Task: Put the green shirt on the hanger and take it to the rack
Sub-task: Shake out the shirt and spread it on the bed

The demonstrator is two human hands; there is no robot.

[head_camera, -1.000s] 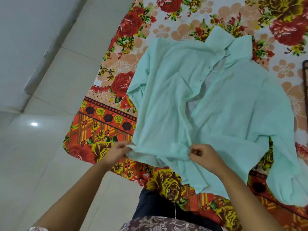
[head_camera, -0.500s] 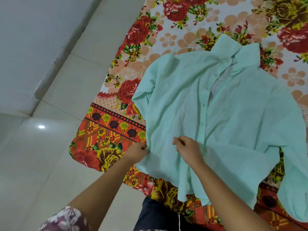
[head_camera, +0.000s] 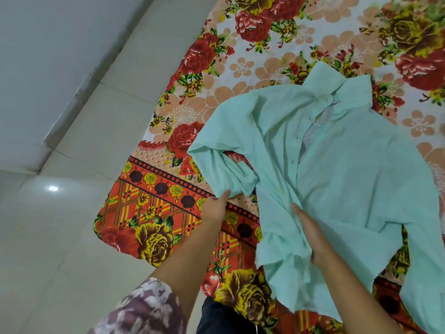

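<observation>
Gathering cloth at the lower front, the right hand (head_camera: pixel 310 235) holds the green shirt (head_camera: pixel 349 177): its thumb lies up along the fabric, its fingers are buried in the folds, and creases run in toward it. The left hand (head_camera: pixel 214 209) reaches to the near sleeve (head_camera: pixel 224 169), which is doubled over on itself. One fingertip touches the sleeve's edge, but the other fingers are hidden, so I cannot tell whether this hand pinches the cloth or only touches it. The shirt lies front up on the bed, spread over a flowered sheet (head_camera: pixel 265 32), with its collar (head_camera: pixel 337 83) at the far end and its hem hanging over the bed's near edge. The step looks like laying the shirt out before it is hung, so the job is barely begun. To do it well, the folded sleeve should probably be drawn out flat and the bunched front smoothed. The placket should be left open at the neck so a hanger can slip in under the collar, and pulling gently from the seams would avoid dragging the whole shirt off the bed. No hanger and no rack are in view. The far sleeve runs down to the picture's right edge and is cut off there. The buttons are too small to tell whether any are fastened, and the tiled floor (head_camera: pixel 60 237) beside the bed shows only a glare spot.
</observation>
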